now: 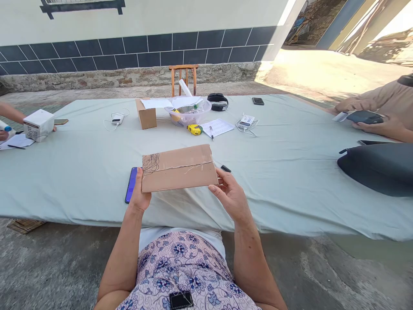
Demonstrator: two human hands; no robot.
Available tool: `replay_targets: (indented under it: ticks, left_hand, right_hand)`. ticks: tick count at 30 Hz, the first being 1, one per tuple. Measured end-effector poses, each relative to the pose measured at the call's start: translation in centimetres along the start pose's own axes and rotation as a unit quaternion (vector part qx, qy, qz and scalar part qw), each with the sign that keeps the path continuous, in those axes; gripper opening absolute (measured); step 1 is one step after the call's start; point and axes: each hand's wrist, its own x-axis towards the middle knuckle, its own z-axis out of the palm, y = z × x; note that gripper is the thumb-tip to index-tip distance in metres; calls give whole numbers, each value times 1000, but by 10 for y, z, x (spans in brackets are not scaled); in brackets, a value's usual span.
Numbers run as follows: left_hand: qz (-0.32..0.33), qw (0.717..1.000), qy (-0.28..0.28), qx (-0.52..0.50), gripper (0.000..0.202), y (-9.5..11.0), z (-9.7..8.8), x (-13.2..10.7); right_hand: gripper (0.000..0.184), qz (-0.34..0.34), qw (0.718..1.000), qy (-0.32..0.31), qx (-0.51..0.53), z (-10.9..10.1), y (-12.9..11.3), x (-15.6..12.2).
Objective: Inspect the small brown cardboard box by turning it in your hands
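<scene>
A brown cardboard box [180,174] with dark scribbled lines at its left end is held up over the near edge of the table. My left hand [140,193] grips its left end, thumb along the side and the other fingers hidden behind. At the right end, my right hand [229,193] has its thumb at the lower corner and its fingers against the side, partly out of sight. A phone with a blue screen [131,185] lies on the cloth beside my left hand. Just beyond my right hand is a small black object [226,168], perhaps a marker or cap.
On the pale green tablecloth [290,172] are a plastic basket [206,113], yellow tape measure [195,129], written paper [221,127], small carton [147,117] and white corded devices. Another person's hands [371,125] hold a dark item at right, near a black case [380,168]. A white box [39,125] stands left.
</scene>
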Motion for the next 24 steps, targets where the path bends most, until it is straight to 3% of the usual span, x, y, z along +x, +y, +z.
replay_targets:
  ticks: [7,12,14,19,24]
  left_hand:
    - [53,998,21,39,73,-3,7,-2]
    - [144,978,-60,136,71,-7,8,-6]
    - [168,964,-67,197,71,-10,10,-8]
    - [154,946,-52,279,69,-19,21,-14]
    - [216,915,-3,341,75,-31,31,-22]
  right_hand:
    - [63,52,998,21,37,3,6,1]
    - [64,84,994,48,47,7,5,4]
    - [65,88,994,65,22,11,4,5]
    - [68,69,976,155,-138,22,5,6]
    - [91,91,968,152,-178,31,5,9]
